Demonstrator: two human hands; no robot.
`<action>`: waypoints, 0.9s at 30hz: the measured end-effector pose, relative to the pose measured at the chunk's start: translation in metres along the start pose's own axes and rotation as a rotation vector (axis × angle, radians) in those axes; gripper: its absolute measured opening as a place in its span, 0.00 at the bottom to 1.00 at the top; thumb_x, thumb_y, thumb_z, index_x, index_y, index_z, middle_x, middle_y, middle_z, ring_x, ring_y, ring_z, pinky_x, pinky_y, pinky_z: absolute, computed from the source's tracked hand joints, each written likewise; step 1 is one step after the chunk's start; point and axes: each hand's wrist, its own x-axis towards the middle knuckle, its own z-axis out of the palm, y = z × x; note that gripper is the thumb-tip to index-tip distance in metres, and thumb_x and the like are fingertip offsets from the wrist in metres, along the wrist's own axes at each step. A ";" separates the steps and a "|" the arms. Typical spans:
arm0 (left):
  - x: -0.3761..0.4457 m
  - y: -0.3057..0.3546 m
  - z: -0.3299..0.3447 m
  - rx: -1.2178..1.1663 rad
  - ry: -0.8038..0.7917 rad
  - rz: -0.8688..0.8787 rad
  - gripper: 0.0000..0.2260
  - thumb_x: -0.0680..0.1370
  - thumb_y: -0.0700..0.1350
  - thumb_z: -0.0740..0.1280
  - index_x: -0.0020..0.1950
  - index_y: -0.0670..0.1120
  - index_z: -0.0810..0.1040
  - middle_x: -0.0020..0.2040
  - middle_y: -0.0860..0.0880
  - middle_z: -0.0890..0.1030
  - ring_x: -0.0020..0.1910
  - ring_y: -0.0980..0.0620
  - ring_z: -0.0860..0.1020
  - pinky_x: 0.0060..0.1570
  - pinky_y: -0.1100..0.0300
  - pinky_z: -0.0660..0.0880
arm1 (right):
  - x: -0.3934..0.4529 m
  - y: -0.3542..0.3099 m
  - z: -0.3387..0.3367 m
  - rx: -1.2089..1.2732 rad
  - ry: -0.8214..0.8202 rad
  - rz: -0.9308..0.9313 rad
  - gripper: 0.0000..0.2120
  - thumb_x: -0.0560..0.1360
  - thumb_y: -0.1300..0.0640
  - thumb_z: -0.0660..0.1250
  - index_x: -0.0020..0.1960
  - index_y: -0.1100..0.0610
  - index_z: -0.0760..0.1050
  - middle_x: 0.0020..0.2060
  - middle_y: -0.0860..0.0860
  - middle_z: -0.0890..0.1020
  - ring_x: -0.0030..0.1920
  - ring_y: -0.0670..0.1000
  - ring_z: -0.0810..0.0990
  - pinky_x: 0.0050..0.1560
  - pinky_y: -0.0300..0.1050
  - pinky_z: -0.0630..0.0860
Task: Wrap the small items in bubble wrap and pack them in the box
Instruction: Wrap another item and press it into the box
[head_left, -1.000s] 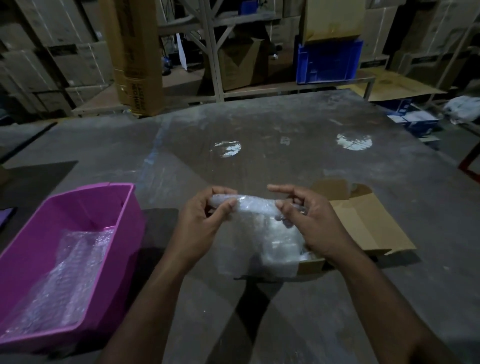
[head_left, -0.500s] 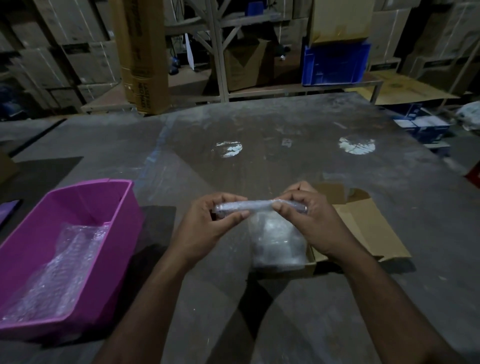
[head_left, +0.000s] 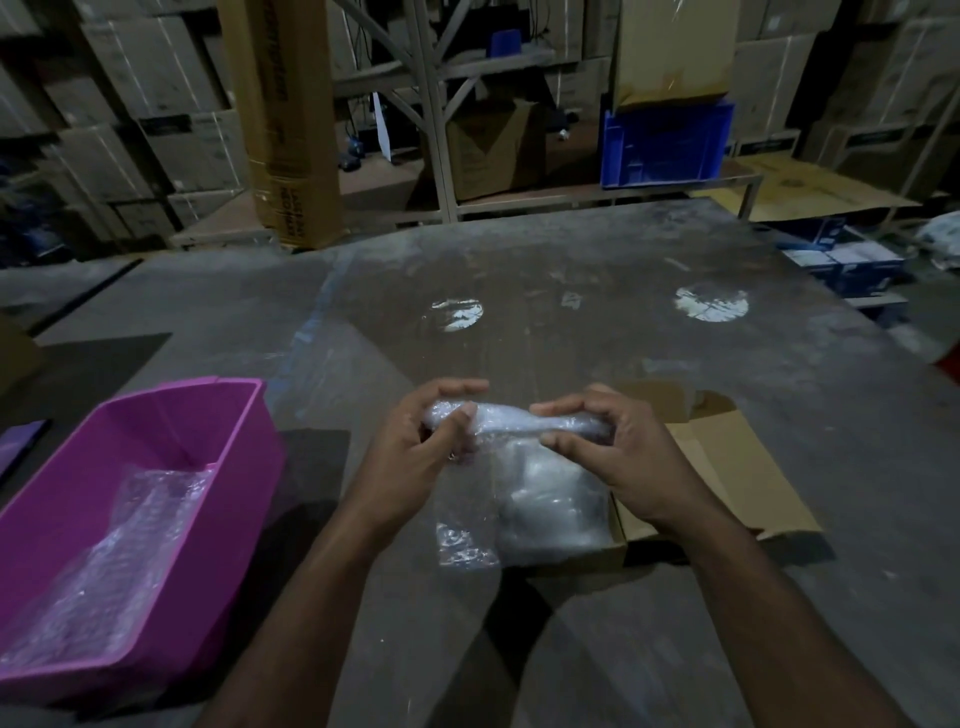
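both hands were up over the near side of the box (head_left: 727, 499). left hand (head_left: 415, 457) had fingers and thumb curled round the left end of the roll (head_left: 509, 420); right hand (head_left: 618, 457) clamped the right end, thumb on top, fingertips tucked under. 2 grips, 1 at each end, roll held level above the box.

roll was a slim tube of bubble wrap, whitish and dimpled, with a loose clear tail (head_left: 467, 540) hanging down toward the box. item inside was hidden, couldn't tell what it was. judged light and soft on the outside, slippery film, likely to unroll if 1 end were let go; best held at both ends or pinched on the seam, no hard squeeze.

box was plain brown cardboard, flaps open, with a wrapped bundle (head_left: 556, 499) already sitting inside. pink tub (head_left: 156, 431) on the left was smooth plastic, more bubble wrap (head_left: 104, 571) lying in it. table (head_left: 571, 291) beyond was grey, scuffed, with a clear sheet on it catching 2 light spots. stacked cartons and a blue crate (head_left: 665, 140) at the back.
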 end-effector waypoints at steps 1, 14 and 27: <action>-0.001 0.001 0.000 -0.019 -0.017 -0.009 0.08 0.78 0.47 0.71 0.56 0.51 0.84 0.37 0.51 0.80 0.36 0.56 0.77 0.42 0.57 0.78 | 0.001 0.000 -0.001 -0.019 0.017 -0.010 0.08 0.74 0.56 0.75 0.52 0.47 0.85 0.50 0.51 0.80 0.52 0.47 0.82 0.53 0.44 0.80; 0.001 -0.009 0.001 -0.087 0.019 -0.046 0.15 0.75 0.47 0.74 0.61 0.52 0.80 0.41 0.48 0.82 0.40 0.51 0.79 0.41 0.56 0.79 | -0.003 0.000 -0.004 0.052 -0.021 0.038 0.11 0.79 0.53 0.69 0.59 0.43 0.83 0.58 0.43 0.83 0.57 0.47 0.82 0.53 0.46 0.82; 0.001 -0.011 0.000 -0.027 -0.016 -0.024 0.13 0.68 0.44 0.79 0.50 0.42 0.82 0.42 0.52 0.84 0.41 0.57 0.80 0.42 0.64 0.77 | -0.002 0.006 -0.007 -0.089 0.018 0.013 0.07 0.77 0.48 0.70 0.51 0.49 0.83 0.46 0.43 0.81 0.50 0.43 0.81 0.52 0.39 0.75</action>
